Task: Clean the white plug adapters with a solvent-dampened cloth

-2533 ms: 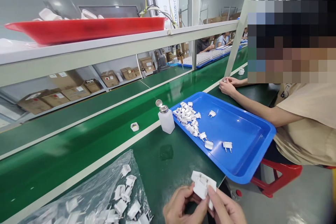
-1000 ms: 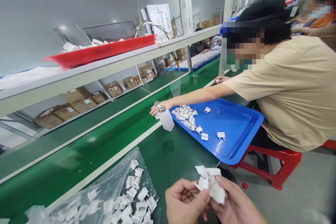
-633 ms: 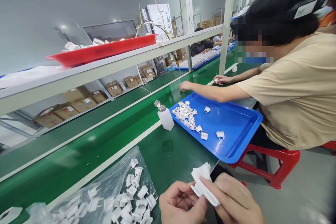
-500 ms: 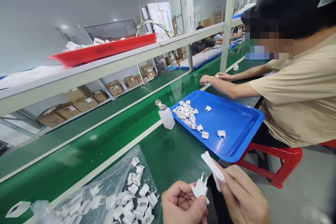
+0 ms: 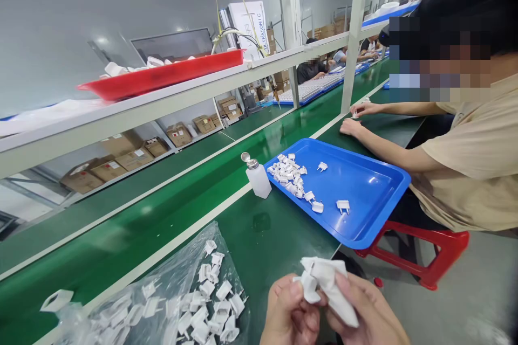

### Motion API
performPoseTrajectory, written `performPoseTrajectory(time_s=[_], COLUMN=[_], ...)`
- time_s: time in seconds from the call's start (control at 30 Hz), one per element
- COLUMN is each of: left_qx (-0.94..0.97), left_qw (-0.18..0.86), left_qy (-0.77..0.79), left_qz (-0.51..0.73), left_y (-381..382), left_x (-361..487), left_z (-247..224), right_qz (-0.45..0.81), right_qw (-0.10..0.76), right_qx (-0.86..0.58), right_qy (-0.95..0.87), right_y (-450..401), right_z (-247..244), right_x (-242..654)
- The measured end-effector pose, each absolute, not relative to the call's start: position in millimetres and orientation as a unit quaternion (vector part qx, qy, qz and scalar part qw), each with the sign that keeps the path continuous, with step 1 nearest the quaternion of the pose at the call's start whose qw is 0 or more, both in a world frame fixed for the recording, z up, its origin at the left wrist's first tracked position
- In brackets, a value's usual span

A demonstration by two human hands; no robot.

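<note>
Low in the view, my left hand (image 5: pixel 286 310) pinches a white plug piece (image 5: pixel 309 285) between thumb and fingers. My right hand (image 5: pixel 366 307) grips a folded white cloth (image 5: pixel 334 285), whose upper end is pressed against the plug piece and covers its prongs. Both hands are close together over the near edge of the green bench (image 5: pixel 279 242). To their left, a clear plastic bag (image 5: pixel 162 269) lies open with many white plug pieces (image 5: pixel 220 310) in it. A blue tray (image 5: pixel 364 172) beyond my hands holds a pile of similar pieces (image 5: pixel 287 172) along its left side.
A white pump bottle (image 5: pixel 258 179) stands by the tray's left corner. On the right a co-worker (image 5: pixel 477 161) sits on a red stool (image 5: pixel 441 253), arms over the bench. A red tray (image 5: pixel 170 75) rests on the shelf above. A shelf post (image 5: pixel 356 38) rises behind the blue tray.
My hands have come together, and the cloth now wraps over the prongs that stood bare before. The co-worker's hands have moved to the right and back.
</note>
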State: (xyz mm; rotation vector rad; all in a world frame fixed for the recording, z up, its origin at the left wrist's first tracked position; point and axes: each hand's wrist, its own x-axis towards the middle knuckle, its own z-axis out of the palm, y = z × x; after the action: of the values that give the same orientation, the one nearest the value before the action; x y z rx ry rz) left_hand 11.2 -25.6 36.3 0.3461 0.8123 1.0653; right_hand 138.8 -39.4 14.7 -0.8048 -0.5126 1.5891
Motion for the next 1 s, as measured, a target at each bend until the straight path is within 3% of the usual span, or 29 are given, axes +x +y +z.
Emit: performPoseTrajectory(time_s=[0.17,0.37,0.5,0.63,0.7,0.87,1.0], left_qx=[0.101,0.199,0.358,0.58,0.638,0.707,0.721], left_qw=[0.809,0.708,0.515,0.138,0.016,-0.055,-0.111], left_qy=[0.367,0.411,0.481,0.476,0.448,0.405,0.406], left_qz=[0.448,0.539,0.613,0.647,0.625,0.577,0.551], left_y=[-25.3,-27.2,-27.1,-22.7,-18.8,-13.7,-16.2], left_x=[11.2,25.8,34.3,33.7,30.9,26.4,26.5], left_z=[33.9,36.3,33.5,18.2,10.8,6.7,9.8], right_qz=[0.634,0.622,0.669,0.645,0.576,0.347,0.304], right_qw=[0.644,0.628,0.62,0.624,0.649,0.631,0.577], right_qx=[-0.404,-0.431,-0.391,-0.419,-0.46,-0.472,-0.397], right_qy=[-0.143,-0.183,-0.122,-0.137,-0.19,-0.509,-0.646], right_y=[-34.2,-44.2,-40.3,-30.7,-28.9,-31.1,-25.8], right_z=[10.2,3.1,-13.1,-8.7,1.7,20.8,16.8], right_x=[149.0,128.1,128.3,144.5,151.3,162.7,171.6])
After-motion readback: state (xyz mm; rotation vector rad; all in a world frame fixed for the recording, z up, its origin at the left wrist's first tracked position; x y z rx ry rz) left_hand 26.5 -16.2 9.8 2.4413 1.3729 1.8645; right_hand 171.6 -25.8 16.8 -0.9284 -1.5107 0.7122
